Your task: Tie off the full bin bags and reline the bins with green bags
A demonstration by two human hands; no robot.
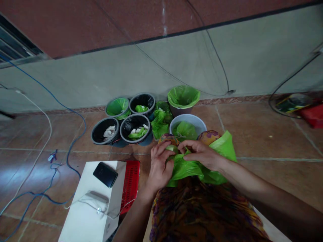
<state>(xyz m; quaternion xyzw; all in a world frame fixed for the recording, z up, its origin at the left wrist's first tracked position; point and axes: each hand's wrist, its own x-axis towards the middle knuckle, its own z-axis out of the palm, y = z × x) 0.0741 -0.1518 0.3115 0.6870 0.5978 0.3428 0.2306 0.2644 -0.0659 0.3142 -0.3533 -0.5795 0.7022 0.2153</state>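
A bright green plastic bag (188, 169) lies bunched across my lap, its right part spread over my knee. My left hand (161, 163) has its fingers curled over the bag's left edge and grips it there. Bent fingers of my right hand (200, 153) pinch the gathered plastic at the top, close to the left fingertips. Just beyond my knees stands a pale round basin (201, 121) with crumpled green plastic (185, 130) inside. What lies under the folds between my hands is hidden.
Several bins line the wall, including a black-lined bin (105, 121) and a green-lined bin (183, 95). Loose green plastic (160, 121) sits between them. To my left, a white box (85, 201) carries a phone (105, 174) beside a red basket (131, 179). Blue cable (72, 146) trails across the floor.
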